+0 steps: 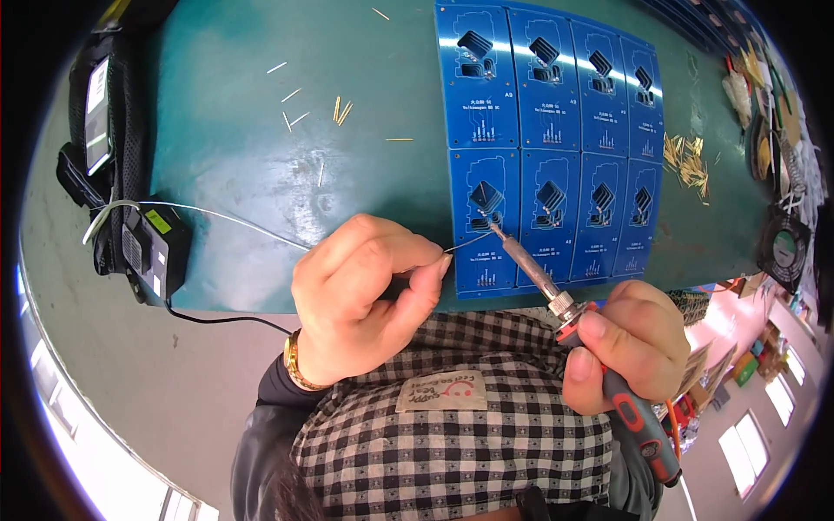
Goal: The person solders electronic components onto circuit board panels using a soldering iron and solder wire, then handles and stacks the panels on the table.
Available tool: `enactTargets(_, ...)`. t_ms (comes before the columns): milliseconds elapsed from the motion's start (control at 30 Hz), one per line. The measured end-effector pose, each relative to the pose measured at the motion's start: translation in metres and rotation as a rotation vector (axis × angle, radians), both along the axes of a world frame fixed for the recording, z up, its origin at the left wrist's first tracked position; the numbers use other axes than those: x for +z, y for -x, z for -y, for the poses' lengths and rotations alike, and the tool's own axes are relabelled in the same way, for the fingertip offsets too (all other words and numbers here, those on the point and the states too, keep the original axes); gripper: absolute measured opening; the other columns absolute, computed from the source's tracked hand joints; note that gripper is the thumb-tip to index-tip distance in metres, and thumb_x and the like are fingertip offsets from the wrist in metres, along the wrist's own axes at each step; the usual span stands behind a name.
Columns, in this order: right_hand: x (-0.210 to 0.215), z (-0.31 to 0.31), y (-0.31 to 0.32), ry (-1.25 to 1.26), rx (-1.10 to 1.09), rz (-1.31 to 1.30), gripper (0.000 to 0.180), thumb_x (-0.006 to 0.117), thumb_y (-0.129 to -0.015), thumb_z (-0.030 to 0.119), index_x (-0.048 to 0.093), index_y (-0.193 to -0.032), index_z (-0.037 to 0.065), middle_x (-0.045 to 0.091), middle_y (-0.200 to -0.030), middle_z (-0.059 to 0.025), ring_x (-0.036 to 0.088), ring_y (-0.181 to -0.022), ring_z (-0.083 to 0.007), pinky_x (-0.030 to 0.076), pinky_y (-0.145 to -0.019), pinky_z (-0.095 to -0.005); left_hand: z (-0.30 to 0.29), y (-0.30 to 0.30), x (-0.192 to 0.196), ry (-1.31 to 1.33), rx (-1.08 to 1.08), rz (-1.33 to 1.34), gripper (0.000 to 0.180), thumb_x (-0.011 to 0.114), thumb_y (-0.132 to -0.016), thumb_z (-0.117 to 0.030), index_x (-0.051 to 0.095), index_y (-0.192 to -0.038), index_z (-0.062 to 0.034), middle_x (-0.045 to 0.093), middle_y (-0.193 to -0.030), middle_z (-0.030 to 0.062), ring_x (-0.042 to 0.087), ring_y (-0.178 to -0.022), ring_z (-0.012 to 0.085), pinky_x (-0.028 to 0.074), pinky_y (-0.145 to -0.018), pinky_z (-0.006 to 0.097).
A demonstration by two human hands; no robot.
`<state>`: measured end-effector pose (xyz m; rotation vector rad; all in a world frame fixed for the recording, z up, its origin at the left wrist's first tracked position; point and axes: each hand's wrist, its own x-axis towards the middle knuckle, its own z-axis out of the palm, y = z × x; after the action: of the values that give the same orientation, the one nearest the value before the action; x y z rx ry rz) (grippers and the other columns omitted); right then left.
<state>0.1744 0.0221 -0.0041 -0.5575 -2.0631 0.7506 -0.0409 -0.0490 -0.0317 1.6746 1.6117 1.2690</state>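
My left hand [369, 291] pinches a thin solder wire [252, 224], whose end reaches over a blue circuit board panel [486, 95]. In my right hand [634, 343] is a soldering iron [539, 271] with a grey and red handle. Its tip touches or hovers just over the lower left board of the panel, by a dark square part with pins, close to the wire's end. Whether tip and wire meet is too small to tell. The panel lies flat on a green mat [217, 87] and holds several like boards.
Loose gold pins [689, 165] lie in a pile right of the panel, and several more pins [343, 111] are scattered left of it. A black device [161, 247] stands at the left edge, with the wire passing it. A small fan [784, 250] and tools sit at the far right.
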Motion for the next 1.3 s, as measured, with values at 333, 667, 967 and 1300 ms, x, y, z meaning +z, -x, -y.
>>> enactTargets(333, 0.000, 0.004, -0.002, 0.004, -0.044, -0.005, 0.025, 0.069, -0.061, 0.005, 0.068, -0.085, 0.001, 0.053, -0.058, -0.0038, 0.041, -0.041, -0.0136, 0.030, -0.038, -0.0253, 0.001, -0.001, 0.003, 0.016, 0.004, -0.014, 0.018, 0.072, -0.068, 0.010, 0.061, -0.077, -0.0023, 0.060, -0.073, 0.0061, 0.057, -0.058, 0.0148, 0.045, -0.049, 0.025)
enactTargets(667, -0.002, -0.008, -0.027, -0.028, -0.077, -0.069, 0.030, 0.071, -0.071, 0.009, 0.064, -0.096, -0.004, 0.059, -0.068, -0.0111, 0.049, -0.046, -0.0163, 0.036, -0.039, -0.0272, 0.013, 0.014, 0.008, -0.015, 0.059, -0.107, 0.021, 0.074, -0.067, 0.009, 0.063, -0.081, -0.0012, 0.061, -0.076, 0.0068, 0.057, -0.065, 0.0174, 0.045, -0.056, 0.027)
enactTargets(967, -0.007, -0.005, -0.048, -0.089, -0.310, -0.013, 0.028, 0.069, -0.079, 0.016, 0.064, -0.100, -0.002, 0.062, -0.069, -0.0104, 0.054, -0.050, -0.0185, 0.040, -0.045, -0.0275, 0.007, -0.021, 0.024, -0.010, -0.238, 0.220, 0.025, 0.084, -0.062, -0.005, 0.068, -0.081, -0.0028, 0.058, -0.073, 0.0033, 0.051, -0.058, 0.0145, 0.040, -0.052, 0.026)
enactTargets(1300, -0.012, -0.003, -0.057, -0.049, -0.224, -0.139, 0.027, 0.068, -0.075, 0.008, 0.064, -0.099, -0.003, 0.064, -0.067, -0.0101, 0.055, -0.049, -0.0168, 0.039, -0.042, -0.0257, -0.018, -0.044, 0.021, -0.055, -0.005, -0.283, 0.021, 0.078, -0.063, -0.001, 0.065, -0.077, -0.0070, 0.060, -0.101, 0.0100, 0.056, -0.094, 0.0271, 0.044, -0.078, 0.033)
